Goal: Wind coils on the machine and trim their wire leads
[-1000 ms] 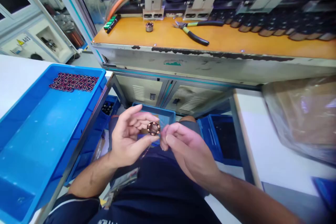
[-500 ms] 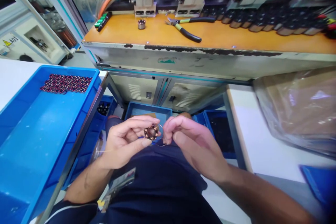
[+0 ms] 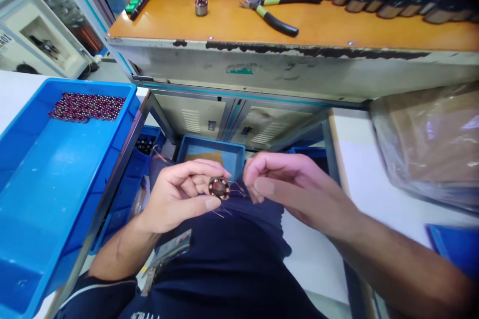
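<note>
Between the thumb and fingers of my left hand is a small ring-shaped motor stator with copper windings, its open face turned up toward me. Thin wire ends stick out from its right side, and others trail below it. Just to the right, my right hand is closed, thumb against curled fingers, close to the wire tips. Whether it pinches a wire is hidden. Both hands are held above my lap.
On the left stands a blue tray with many small wound parts at its far end. Pliers, a second stator and green-and-black markers lie on the orange bench. A plastic-wrapped box sits right; a blue bin is below.
My right hand has moved slightly right, away from the stator. The stator has shifted a little to the right in my left hand's grip. The view has tilted downward.
</note>
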{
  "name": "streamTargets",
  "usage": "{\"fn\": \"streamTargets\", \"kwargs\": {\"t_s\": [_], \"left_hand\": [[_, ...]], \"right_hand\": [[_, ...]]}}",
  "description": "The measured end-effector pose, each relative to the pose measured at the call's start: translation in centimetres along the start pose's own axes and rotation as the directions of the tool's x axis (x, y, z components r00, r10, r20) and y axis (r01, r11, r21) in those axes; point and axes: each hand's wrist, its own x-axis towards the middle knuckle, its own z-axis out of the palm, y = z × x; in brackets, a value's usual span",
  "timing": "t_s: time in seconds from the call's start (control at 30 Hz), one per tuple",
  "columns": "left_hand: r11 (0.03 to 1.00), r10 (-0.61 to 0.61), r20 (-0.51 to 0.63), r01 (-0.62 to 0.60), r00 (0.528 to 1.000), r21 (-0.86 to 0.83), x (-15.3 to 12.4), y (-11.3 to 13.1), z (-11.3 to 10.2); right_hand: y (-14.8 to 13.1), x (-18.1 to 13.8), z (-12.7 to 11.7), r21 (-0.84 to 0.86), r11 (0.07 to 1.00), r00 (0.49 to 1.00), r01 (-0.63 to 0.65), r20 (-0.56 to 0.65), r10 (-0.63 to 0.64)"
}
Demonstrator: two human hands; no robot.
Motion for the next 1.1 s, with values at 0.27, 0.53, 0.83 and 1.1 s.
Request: {"fn": "streamTargets", "kwargs": {"t_s": [0.27,0.53,0.83,1.1], "left_hand": [[0.994,-0.094,0.044,0.092,0.995,0.062,-0.3,0.3,0.0],[0.959,-0.284,0.171,0.281,0.943,0.043,0.2,0.5,0.2],[0.974,-0.228,0.132,0.227,0.965,0.025,-0.1,0.3,0.4],[0.998,0.064,0.080,-0.066,0.995,0.016,0.1,-0.4,0.4]], "right_hand": [[-0.4,0.2,-0.5,-0.073,0.997,0.998,0.011,0.062,-0.006],[-1.7,1.9,-2.5,-0.331,0.864,0.921,0.380,0.218,-0.322],[-1.9,2.2,-1.1,-0.404,0.829,0.922,0.388,0.174,-0.347],[-2.5,-0.5,-0.3,-0.265,0.964,1.000,0.020,0.000,-0.021]]}}
